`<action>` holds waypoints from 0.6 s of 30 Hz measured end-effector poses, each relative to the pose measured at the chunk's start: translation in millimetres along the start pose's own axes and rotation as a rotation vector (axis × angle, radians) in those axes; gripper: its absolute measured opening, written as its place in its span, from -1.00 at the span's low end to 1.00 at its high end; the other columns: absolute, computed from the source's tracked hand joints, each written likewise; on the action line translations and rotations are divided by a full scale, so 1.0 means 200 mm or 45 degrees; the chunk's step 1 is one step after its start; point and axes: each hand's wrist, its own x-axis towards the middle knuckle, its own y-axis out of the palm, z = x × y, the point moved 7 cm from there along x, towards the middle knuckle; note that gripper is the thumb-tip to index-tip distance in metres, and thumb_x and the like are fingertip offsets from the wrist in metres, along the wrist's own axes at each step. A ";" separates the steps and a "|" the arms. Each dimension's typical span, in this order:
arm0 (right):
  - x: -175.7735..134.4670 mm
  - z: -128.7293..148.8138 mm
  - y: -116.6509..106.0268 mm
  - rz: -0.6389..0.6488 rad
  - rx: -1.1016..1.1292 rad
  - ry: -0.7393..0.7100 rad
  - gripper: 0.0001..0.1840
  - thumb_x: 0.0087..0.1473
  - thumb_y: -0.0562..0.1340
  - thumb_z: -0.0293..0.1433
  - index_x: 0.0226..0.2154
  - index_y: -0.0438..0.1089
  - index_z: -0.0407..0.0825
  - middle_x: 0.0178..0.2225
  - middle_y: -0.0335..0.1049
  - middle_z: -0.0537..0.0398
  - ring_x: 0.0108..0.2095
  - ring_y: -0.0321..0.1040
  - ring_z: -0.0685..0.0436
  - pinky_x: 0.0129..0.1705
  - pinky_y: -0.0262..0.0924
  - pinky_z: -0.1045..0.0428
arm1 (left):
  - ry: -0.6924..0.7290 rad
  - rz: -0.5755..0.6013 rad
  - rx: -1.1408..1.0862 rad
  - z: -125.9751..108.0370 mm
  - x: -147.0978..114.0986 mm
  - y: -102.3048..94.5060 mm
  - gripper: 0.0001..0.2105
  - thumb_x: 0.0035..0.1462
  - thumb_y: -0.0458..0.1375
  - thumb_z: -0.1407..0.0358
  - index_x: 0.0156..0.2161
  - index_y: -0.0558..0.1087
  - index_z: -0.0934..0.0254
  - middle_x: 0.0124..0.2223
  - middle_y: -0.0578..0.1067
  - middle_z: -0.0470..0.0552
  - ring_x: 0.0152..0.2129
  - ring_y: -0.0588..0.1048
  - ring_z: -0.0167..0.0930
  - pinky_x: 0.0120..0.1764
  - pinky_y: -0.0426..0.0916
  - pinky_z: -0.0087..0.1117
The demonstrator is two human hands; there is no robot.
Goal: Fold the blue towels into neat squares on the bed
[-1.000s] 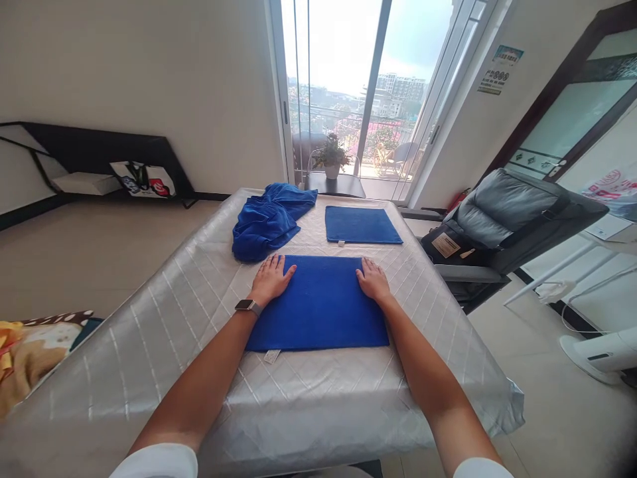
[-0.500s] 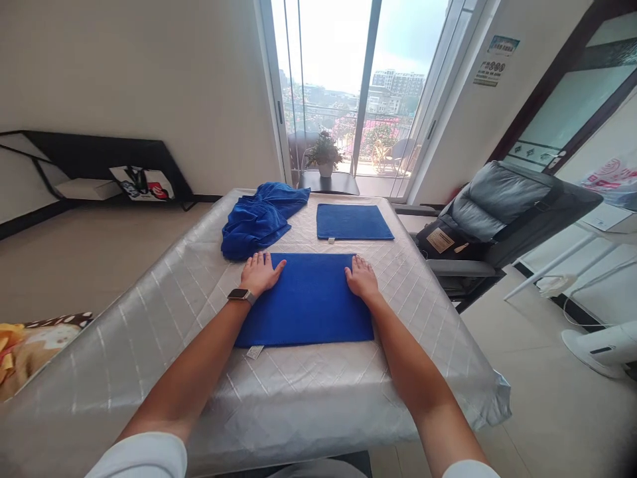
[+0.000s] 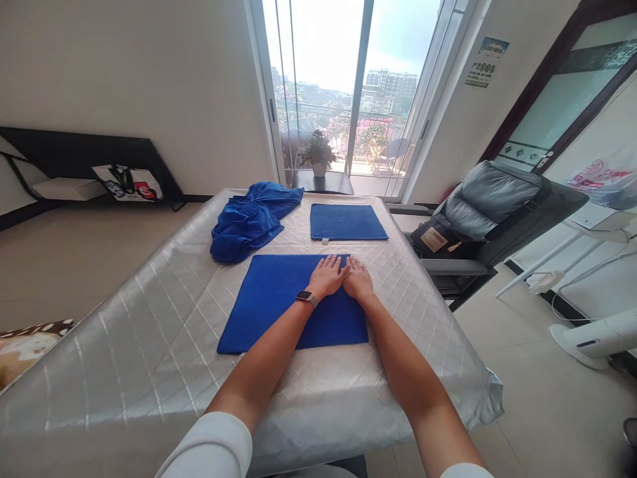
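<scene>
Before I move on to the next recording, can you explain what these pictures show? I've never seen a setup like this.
There is no machine: these are a person's bare left hand and right hand. Every picture comes from one camera worn on the head, looking forward and down. Both hands rest close together, palms down, near the far right corner of the nearest blue cloth; neither grips anything. Farther back on the silver tablecloth lie a crumpled blue cloth and a second flat cloth. A watch is on the left wrist.
</scene>
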 end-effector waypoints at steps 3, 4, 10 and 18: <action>0.00 0.01 -0.01 -0.009 0.031 0.034 -0.31 0.40 -0.18 -0.20 0.44 -0.08 -0.20 0.47 -0.19 -0.06 0.46 -0.24 -0.16 0.44 -0.34 -0.10 | -0.065 0.011 0.041 0.23 -0.07 -0.04 -0.26 0.40 -0.37 -0.09 0.43 0.07 0.40 0.47 0.04 0.20 0.43 -0.04 -0.22 0.41 -0.17 -0.10; 0.00 0.01 -0.01 -0.007 0.035 0.037 -0.30 0.41 -0.18 -0.18 0.44 -0.09 -0.20 0.47 -0.19 -0.06 0.46 -0.24 -0.16 0.44 -0.35 -0.10 | -0.099 0.010 0.058 0.33 -0.10 -0.06 -0.24 0.39 -0.38 -0.10 0.44 0.06 0.41 0.47 0.03 0.21 0.43 -0.04 -0.22 0.41 -0.16 -0.09; 0.01 0.01 0.00 -0.001 0.020 0.035 -0.30 0.41 -0.17 -0.19 0.44 -0.10 -0.22 0.48 -0.20 -0.07 0.46 -0.25 -0.16 0.43 -0.34 -0.09 | -0.393 -0.056 0.188 0.93 -0.36 -0.21 -0.21 0.38 -0.42 -0.12 0.43 0.06 0.44 0.47 0.05 0.25 0.42 0.00 -0.18 0.39 -0.10 -0.07; 0.02 0.02 -0.08 -0.126 -0.002 0.063 -0.32 0.41 -0.17 -0.18 0.43 -0.05 -0.18 0.47 -0.14 -0.06 0.45 -0.20 -0.21 0.42 -0.29 -0.13 | -0.471 -0.081 0.196 1.06 -0.46 -0.24 -0.16 0.36 -0.41 -0.15 0.42 0.04 0.53 0.46 0.04 0.30 0.41 0.01 -0.17 0.39 -0.08 -0.14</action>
